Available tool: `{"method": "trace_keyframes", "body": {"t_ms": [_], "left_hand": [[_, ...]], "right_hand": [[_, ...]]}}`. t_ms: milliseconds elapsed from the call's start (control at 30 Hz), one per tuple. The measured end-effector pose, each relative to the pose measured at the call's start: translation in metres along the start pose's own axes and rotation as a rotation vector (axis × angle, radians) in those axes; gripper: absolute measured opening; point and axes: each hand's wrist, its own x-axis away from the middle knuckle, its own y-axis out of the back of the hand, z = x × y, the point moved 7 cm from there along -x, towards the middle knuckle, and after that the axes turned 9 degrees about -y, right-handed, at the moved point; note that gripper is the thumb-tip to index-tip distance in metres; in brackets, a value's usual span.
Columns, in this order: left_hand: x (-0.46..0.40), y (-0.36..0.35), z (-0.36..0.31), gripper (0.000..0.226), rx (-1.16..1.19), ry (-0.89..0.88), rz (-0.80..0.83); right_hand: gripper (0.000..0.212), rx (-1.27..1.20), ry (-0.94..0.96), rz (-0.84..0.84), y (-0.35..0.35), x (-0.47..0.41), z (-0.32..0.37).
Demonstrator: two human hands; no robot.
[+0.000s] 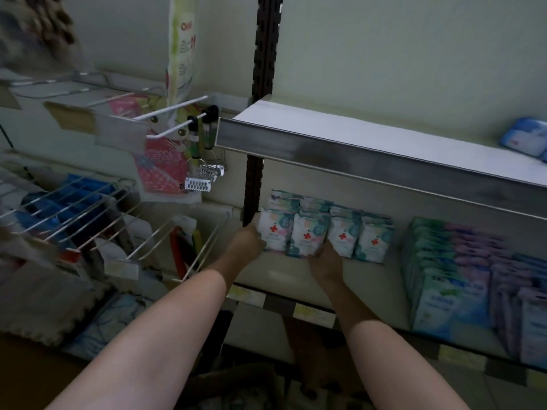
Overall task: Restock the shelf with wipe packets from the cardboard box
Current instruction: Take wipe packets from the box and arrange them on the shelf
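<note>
Both hands reach onto the shelf [299, 272]. The left hand [247, 242] and right hand [325, 263] each hold wipe packets [307, 235] standing in a row.

Pale green-white back wall [399, 69], plain, dimly and evenly lit. Dark slotted upright [266, 45] runs down it, dividing two bays. Right bay: an upper shelf [325, 128] with white top and brushed metal front edge; blue packs [525, 137] lie at its far right end. Left bay: white and metal peg hooks [174, 110] jut from the wall, with pink carded goods [159, 167] and metal hair clips [201, 180] hanging. Lower left, rows of wire prongs [74, 208] over blue items. Grey tiled floor [509, 389] at bottom right corner.
</note>
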Motion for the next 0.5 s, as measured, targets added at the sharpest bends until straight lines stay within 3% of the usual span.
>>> {"method": "trace_keyframes", "body": {"t_ms": [200, 367, 500], "left_hand": [[0.052, 0.01, -0.008, 0.005, 0.01, -0.13, 0.031], [0.096, -0.007, 0.007, 0.015, 0.159, -0.101, 0.156], [0.138, -0.028, 0.037, 0.021, 0.158, -0.059, 0.242]], "right_hand": [[0.012, -0.122, -0.024, 0.067, -0.009, 0.057, -0.002], [0.006, -0.09, 0.051, 0.026, -0.022, 0.101, -0.004], [0.006, -0.047, -0.007, 0.058, -0.053, 0.134, -0.023]]}}
